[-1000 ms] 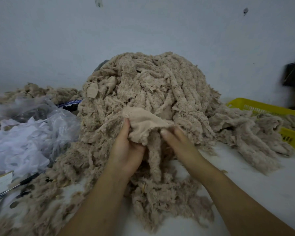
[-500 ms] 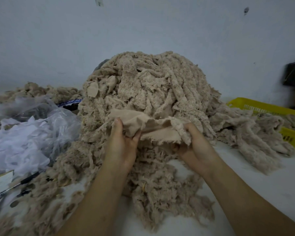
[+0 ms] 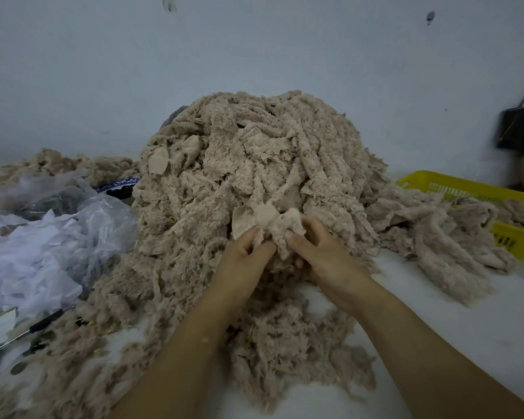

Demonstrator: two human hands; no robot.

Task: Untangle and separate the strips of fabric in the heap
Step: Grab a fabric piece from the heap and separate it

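**Head view.** A tall heap [image 3: 254,176] of beige fabric strips stands on the white counter [image 3: 466,313], against the wall. At the heap's near face the left hand [image 3: 242,261] and the right hand [image 3: 324,255] sit close together. Each pinches the same bunched strip [image 3: 273,222] between curled fingers and thumb, and the strip's far part runs into the heap.

**Progress (judged):** early. The heap is large and matted, and the held strip is not yet free. Looser strips trail from the heap's right side toward a yellow basket [image 3: 466,189] that holds some fabric. A lower pile [image 3: 58,164] lies behind the heap's left side. Whether either is sorted output cannot be told. Left of the heap lie plastic bags [image 3: 43,252] of white material and a pen [image 3: 28,331].

**Hidden or unclear:**
- several fingertips, buried in the fabric
- the strip's full length and where it snags
- the heap's back
- much of the basket, cut off at the right edge of the view
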